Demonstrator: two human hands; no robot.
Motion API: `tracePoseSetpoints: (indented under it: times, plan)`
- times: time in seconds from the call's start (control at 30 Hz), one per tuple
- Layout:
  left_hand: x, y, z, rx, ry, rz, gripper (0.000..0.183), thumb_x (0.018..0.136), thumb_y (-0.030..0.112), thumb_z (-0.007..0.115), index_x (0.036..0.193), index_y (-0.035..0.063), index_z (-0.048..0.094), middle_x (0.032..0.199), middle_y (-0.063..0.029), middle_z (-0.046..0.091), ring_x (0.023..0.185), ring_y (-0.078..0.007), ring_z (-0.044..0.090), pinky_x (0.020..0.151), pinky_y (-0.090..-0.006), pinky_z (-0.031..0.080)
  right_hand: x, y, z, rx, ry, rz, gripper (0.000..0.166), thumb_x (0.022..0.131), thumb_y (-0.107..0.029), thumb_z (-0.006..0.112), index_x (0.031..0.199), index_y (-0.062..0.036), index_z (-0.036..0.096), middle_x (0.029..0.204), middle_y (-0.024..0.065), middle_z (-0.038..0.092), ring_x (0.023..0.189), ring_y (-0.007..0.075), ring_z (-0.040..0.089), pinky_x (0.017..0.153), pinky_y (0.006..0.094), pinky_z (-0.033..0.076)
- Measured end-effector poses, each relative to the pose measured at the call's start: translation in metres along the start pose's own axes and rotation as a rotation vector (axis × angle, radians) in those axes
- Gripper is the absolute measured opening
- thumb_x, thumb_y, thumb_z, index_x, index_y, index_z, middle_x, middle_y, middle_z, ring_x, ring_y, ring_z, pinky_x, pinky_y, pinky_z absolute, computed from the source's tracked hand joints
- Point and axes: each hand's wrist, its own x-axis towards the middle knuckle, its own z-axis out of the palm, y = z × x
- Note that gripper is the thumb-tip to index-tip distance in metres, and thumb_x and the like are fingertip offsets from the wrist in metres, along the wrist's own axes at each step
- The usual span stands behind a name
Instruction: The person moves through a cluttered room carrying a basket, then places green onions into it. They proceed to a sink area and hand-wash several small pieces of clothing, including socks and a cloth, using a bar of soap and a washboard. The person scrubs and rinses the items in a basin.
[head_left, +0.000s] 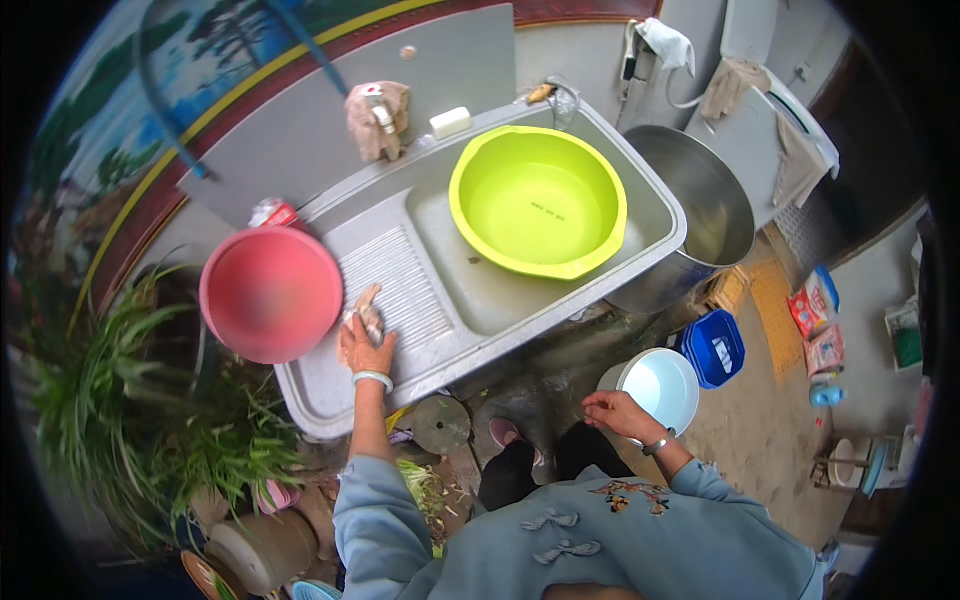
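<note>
My left hand (367, 351) is on a bunched beige cloth (369, 306) at the left side of the washboard, its fingers over the near end. Ribs of the washboard (401, 281) show to the right of it, part of a grey sink unit (480, 352). Just left of the hand, a pink plastic basin (271, 294) rests on the sink's end; its inside is blurred. A lime-green basin (538, 206) holding clear water stands in the sink bowl. My right hand (619, 414) hangs before my body with loosely bent fingers, nothing visible in it, near a white bucket (660, 390).
The tap (379, 112) is draped with a brown cloth; a white soap bar (450, 122) lies beside it. A large metal drum (694, 199) stands beyond the sink's right end. A blue plastic container (712, 349) is behind the bucket. Leafy plants (112, 390) crowd the left.
</note>
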Motion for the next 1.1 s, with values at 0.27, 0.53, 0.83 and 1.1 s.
tracePoseSetpoints:
  times: [0.27,0.53,0.83,1.1]
  plan:
    - [0.071,0.022,0.024,-0.887,-0.157,-0.352,0.034,0.072,0.000,0.063,0.106,0.0031,0.059,0.097,-0.0090,0.063,0.088,-0.0201,0.061,0.079,-0.0333,0.050,0.083,-0.122,-0.040,0.102,-0.018,-0.199,0.027,0.091,-0.015,0.057,0.112,0.0028,0.060,0.091,0.0078,0.066,0.084,0.0121,0.062,0.075,0.0256,0.050]
    - [0.118,0.233,0.073,-1.268,-0.604,-0.425,0.047,0.081,0.009,0.063,0.125,-0.0028,0.050,0.109,-0.0099,0.061,0.097,-0.0178,0.059,0.086,-0.0277,0.047,0.265,-0.202,-0.126,0.144,0.097,-0.276,0.054,0.086,-0.032,0.065,0.124,0.0040,0.051,0.110,0.0138,0.062,0.100,0.0212,0.060,0.081,0.0319,0.049]
    - [0.085,0.214,0.097,-1.103,-0.501,-0.482,0.024,0.091,0.006,0.058,0.113,-0.0038,0.057,0.105,-0.0110,0.064,0.093,-0.0159,0.061,0.081,-0.0268,0.049,0.444,-0.131,-0.121,-0.521,0.378,-0.288,0.062,0.077,-0.027,0.068,0.129,-0.0015,0.047,0.115,0.0243,0.060,0.108,0.0370,0.056,0.093,0.0380,0.045]
    - [0.082,0.139,0.052,-1.166,-0.270,-0.605,0.032,0.096,0.023,0.053,0.115,-0.0020,0.058,0.107,-0.0113,0.064,0.095,-0.0172,0.062,0.080,-0.0290,0.050,0.330,-0.263,-0.060,0.503,-0.263,-0.094,0.038,0.076,-0.007,0.058,0.114,-0.0073,0.057,0.096,0.0097,0.062,0.066,0.0132,0.062,0.038,0.0219,0.045]
